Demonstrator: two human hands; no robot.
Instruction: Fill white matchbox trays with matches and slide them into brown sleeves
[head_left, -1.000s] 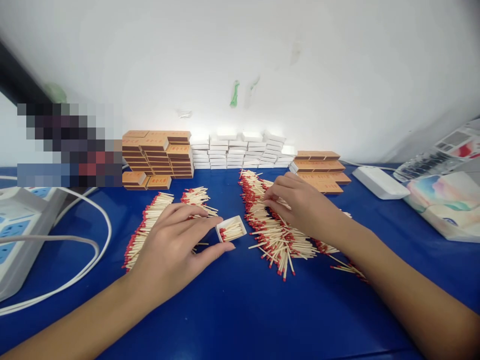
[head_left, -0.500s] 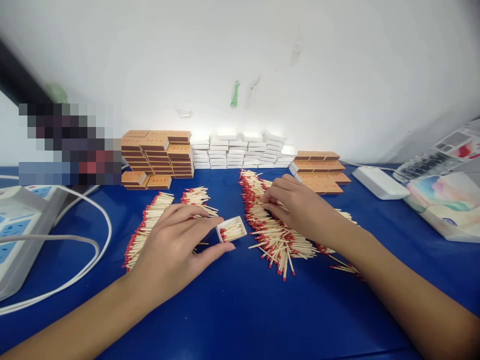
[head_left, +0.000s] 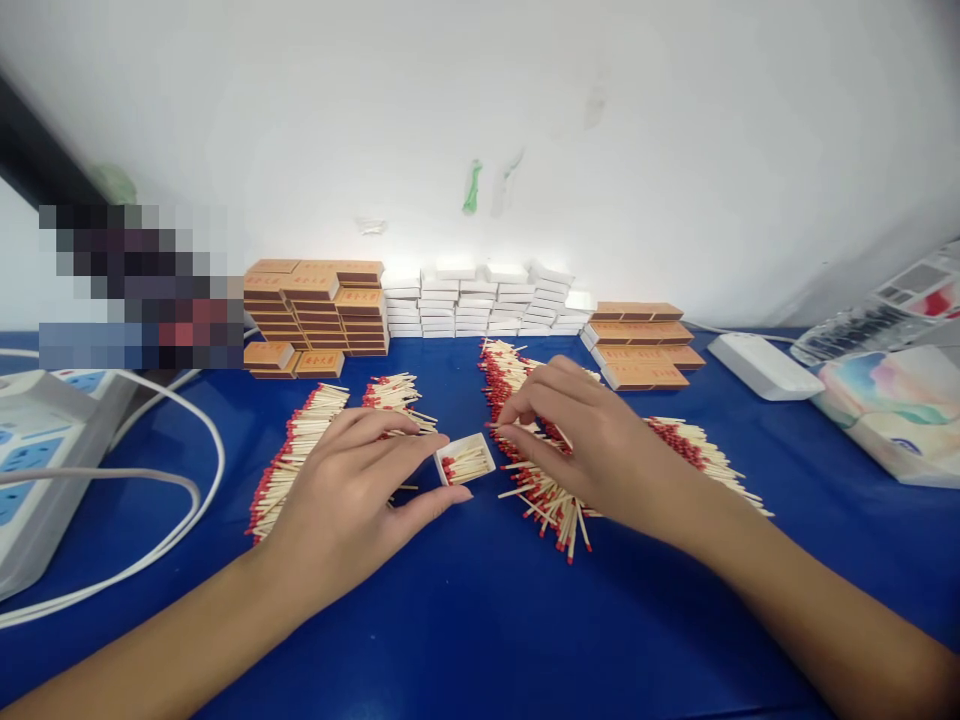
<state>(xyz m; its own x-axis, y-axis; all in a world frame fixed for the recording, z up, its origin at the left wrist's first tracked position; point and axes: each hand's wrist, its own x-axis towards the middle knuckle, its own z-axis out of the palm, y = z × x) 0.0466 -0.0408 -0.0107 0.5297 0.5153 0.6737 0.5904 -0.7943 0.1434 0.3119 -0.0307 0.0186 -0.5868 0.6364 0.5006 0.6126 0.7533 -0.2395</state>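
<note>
My left hand [head_left: 360, 475] steadies a small white matchbox tray [head_left: 484, 455] on the table, thumb along its near side and index finger at its far left corner. Several red-headed matches [head_left: 465, 465] lie in the tray. To the right, my right hand [head_left: 577, 430] pinches a match [head_left: 492, 425] whose red head pokes out beyond the fingertips; the rest of it is hidden. Under and behind that hand spreads a large heap of loose matches [head_left: 555, 510]. Beside and partly behind my left hand are two more piles, one a long row of matches [head_left: 300, 440].
Along the wall stand stacked orange matchboxes [head_left: 315, 300], white trays [head_left: 457, 300] and more orange boxes [head_left: 637, 345]. Another match pile [head_left: 697, 455] lies right. A power strip [head_left: 45, 470] with white cables is at left; a white adapter [head_left: 765, 367] and tissue pack [head_left: 892, 410] at right.
My right hand has drawn left from the match heap toward the tray, with a match now showing at its fingertips. My left hand and the tray stay in place.
</note>
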